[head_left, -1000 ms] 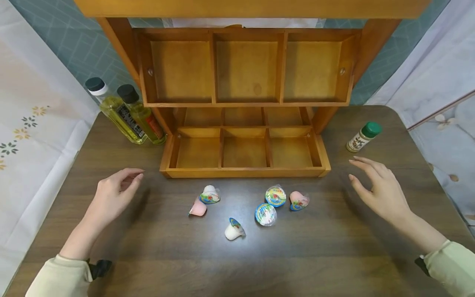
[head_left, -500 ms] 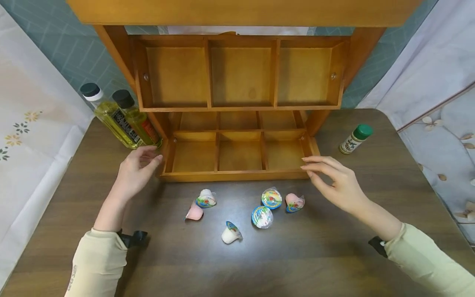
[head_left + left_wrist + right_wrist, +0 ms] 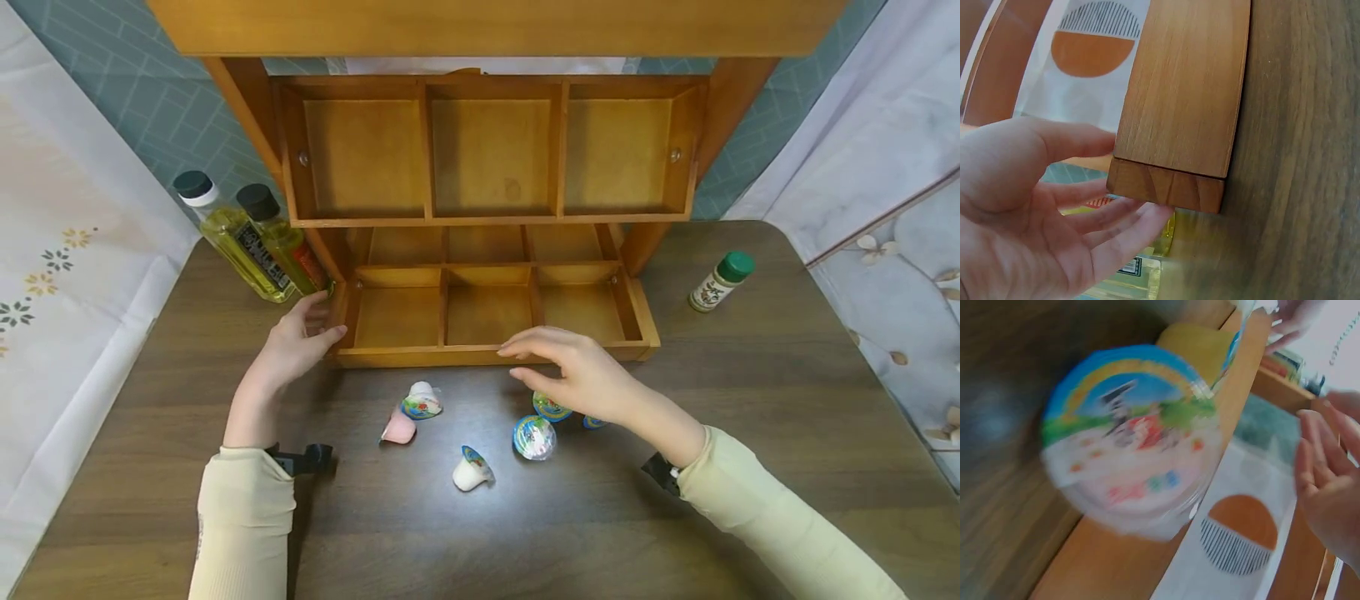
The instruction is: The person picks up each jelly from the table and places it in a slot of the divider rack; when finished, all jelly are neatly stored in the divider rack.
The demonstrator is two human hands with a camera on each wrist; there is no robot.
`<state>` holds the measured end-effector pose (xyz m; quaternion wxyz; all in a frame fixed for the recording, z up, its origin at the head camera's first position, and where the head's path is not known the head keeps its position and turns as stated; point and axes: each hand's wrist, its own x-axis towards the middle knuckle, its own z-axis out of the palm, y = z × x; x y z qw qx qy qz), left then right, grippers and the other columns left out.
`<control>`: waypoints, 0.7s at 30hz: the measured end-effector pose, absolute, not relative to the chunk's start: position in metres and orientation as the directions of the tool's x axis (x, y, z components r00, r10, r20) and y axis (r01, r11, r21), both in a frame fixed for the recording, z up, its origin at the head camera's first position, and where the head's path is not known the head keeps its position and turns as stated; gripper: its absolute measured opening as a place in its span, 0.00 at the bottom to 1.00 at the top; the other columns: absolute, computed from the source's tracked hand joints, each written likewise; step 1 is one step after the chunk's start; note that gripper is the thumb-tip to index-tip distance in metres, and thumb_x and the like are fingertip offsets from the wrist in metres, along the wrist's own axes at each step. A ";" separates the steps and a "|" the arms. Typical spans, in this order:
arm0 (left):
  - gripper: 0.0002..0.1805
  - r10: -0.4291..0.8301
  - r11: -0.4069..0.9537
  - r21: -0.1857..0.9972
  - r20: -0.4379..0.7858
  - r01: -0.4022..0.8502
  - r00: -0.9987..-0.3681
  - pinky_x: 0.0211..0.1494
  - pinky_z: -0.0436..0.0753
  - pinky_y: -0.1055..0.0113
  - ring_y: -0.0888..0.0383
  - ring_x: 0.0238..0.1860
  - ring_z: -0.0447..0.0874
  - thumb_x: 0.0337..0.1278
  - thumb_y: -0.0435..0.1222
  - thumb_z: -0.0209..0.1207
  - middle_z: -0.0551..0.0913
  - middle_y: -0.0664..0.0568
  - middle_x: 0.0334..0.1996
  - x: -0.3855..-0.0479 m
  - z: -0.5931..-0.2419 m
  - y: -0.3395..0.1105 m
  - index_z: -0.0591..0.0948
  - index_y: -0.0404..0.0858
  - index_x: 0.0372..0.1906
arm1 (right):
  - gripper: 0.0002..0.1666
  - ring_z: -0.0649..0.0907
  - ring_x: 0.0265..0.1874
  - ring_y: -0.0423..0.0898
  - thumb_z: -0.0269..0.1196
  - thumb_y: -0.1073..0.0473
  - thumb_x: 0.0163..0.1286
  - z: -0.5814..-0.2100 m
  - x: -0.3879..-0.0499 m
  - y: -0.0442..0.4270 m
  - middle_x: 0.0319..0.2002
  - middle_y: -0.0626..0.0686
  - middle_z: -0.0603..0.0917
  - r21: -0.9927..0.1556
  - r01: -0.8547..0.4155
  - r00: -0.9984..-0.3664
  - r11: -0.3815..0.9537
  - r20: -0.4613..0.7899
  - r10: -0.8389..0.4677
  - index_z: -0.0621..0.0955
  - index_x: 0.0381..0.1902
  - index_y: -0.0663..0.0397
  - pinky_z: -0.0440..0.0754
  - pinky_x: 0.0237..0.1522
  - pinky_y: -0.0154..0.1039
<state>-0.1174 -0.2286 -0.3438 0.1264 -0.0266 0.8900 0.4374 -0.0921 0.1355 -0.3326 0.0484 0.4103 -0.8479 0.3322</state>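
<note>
My left hand (image 3: 294,346) is at the left front corner of the wooden shelf rack (image 3: 420,358), fingers loosely bent. In the left wrist view its thumb and fingertips are at the end of the rack's front board (image 3: 1179,94). My right hand (image 3: 573,371) hovers before the rack's front edge with nothing in it. Beneath it lie two lid-up jelly cups, a nearer jelly cup (image 3: 534,438) and a farther jelly cup (image 3: 551,408), plus one mostly hidden. A white jelly cup (image 3: 471,473) lies mid-table. Farther left, a white jelly cup (image 3: 422,402) touches a pink jelly cup (image 3: 398,427).
Two oil bottles, a taller bottle (image 3: 243,250) and a shorter bottle (image 3: 281,237), stand left of the rack. A green-capped seasoning jar (image 3: 720,283) stands to its right. The rack has an upper tray (image 3: 487,221) with three compartments above the lower one.
The left hand has moved right and forward to the rack's corner. My right hand has swept left from the table's right side and now partly covers the jelly cups.
</note>
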 end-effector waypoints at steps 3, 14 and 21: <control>0.39 0.084 0.579 0.799 -0.258 -0.163 -0.962 0.56 0.71 0.45 0.35 0.64 0.59 0.65 0.40 0.52 0.57 0.31 0.67 -0.119 -0.347 -0.230 0.46 0.38 0.74 | 0.19 0.77 0.53 0.43 0.64 0.56 0.63 -0.331 -0.093 0.123 0.53 0.47 0.79 -0.470 -0.737 -0.635 0.486 0.234 -0.736 0.79 0.53 0.48 0.74 0.54 0.42; 0.42 0.099 0.540 0.821 -0.282 -0.186 -0.954 0.62 0.66 0.48 0.40 0.67 0.58 0.62 0.44 0.57 0.57 0.37 0.69 -0.123 -0.357 -0.239 0.49 0.39 0.74 | 0.22 0.76 0.54 0.42 0.63 0.53 0.65 -0.323 -0.100 0.062 0.55 0.44 0.78 -0.368 -0.826 -0.479 0.426 0.060 -0.876 0.77 0.57 0.45 0.71 0.57 0.42; 0.45 0.091 0.481 0.843 -0.324 -0.243 -0.942 0.41 0.78 0.71 0.44 0.66 0.61 0.57 0.48 0.61 0.57 0.41 0.70 -0.125 -0.361 -0.245 0.51 0.42 0.74 | 0.24 0.73 0.59 0.43 0.62 0.54 0.65 -0.321 -0.110 0.037 0.57 0.45 0.76 -0.376 -0.827 -0.397 0.419 -0.138 -0.908 0.75 0.59 0.46 0.69 0.60 0.41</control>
